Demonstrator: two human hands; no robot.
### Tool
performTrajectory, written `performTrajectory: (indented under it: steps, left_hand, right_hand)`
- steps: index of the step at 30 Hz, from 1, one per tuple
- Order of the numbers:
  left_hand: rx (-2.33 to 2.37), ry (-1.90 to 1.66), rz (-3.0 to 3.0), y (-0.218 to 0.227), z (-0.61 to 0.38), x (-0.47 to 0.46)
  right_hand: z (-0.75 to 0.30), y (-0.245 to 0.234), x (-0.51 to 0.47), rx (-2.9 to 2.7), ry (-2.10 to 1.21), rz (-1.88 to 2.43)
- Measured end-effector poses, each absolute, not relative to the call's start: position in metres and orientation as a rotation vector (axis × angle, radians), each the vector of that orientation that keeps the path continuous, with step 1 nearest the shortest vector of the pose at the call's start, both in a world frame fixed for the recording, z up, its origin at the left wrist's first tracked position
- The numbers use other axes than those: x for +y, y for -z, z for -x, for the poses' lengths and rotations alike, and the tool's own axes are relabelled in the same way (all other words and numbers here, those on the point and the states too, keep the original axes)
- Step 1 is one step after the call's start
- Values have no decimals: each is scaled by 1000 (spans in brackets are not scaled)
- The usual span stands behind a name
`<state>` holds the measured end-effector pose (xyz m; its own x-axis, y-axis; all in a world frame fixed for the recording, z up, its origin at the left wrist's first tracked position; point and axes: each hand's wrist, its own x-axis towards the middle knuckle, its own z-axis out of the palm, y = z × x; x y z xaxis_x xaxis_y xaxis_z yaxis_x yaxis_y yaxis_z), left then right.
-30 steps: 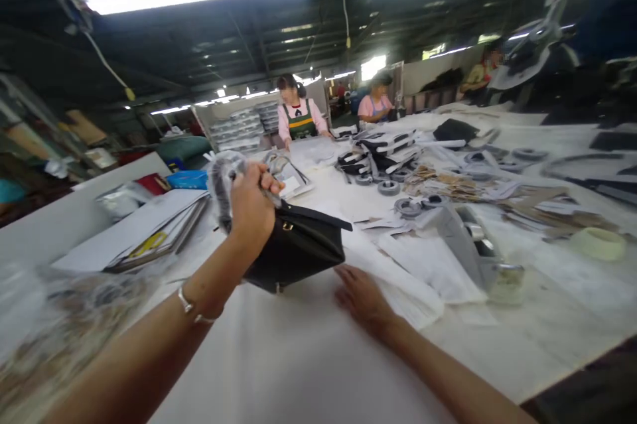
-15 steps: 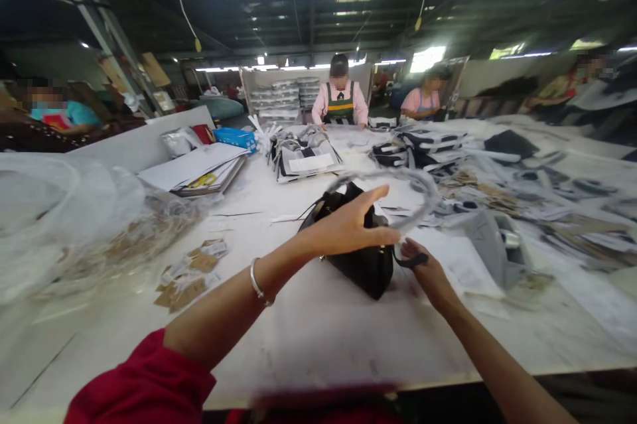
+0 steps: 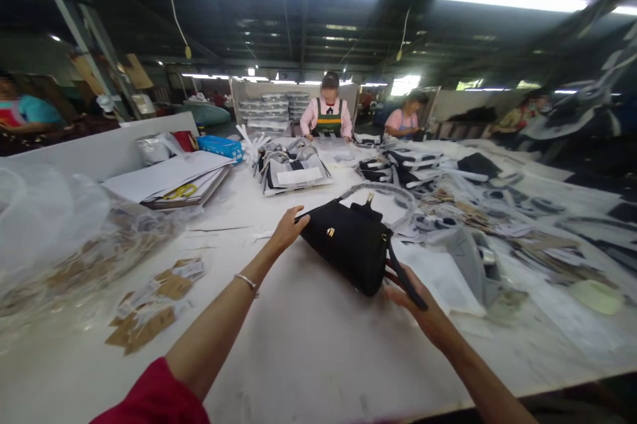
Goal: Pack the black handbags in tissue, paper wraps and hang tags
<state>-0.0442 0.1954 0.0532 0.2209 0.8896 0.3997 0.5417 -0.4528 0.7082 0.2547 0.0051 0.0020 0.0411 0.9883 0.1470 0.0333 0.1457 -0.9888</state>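
A black handbag (image 3: 343, 245) with a small gold-coloured clasp is tilted above the white table in front of me. A short flap (image 3: 367, 210) with a gold-coloured fitting sticks up from its top edge. My left hand (image 3: 289, 227) pinches the bag's upper left corner between thumb and fingers. At the opposite end, my right hand (image 3: 412, 298) grips the lower right side, its fingertips partly hidden by the bag. A black strap (image 3: 405, 278) hangs from that end across my right fingers. Behind the bag lies a handle loop (image 3: 398, 195) in clear wrapping.
Cardboard tags (image 3: 149, 311) and a clear plastic bag (image 3: 89, 238) lie on the left. Yellow scissors (image 3: 182, 192) rest by stacked sheets. A grey tape dispenser (image 3: 470, 265) stands on the right, near piled bag parts (image 3: 413, 165). A co-worker (image 3: 327, 112) sits opposite.
The handbag has turned so its broad clasp side faces me. My left hand has moved from above the bag to its left corner; my right hand has moved slightly down.
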Motion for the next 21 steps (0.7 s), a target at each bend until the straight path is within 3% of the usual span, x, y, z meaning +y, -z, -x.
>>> performTrajectory:
  steps: [9,15,21]
  left_hand:
    - [1329,-1095,-2230,-13,8,191]
    - [1458,-1254,-2116,23,39,128]
    - [1465,-1016,-1974,16,108,91]
  right_hand:
    - [-226,6,50,-922,-939,1152]
    - [-213,-20,50,-1152,-894,1181]
    - [-204,-33,29,-1454,-847,1278]
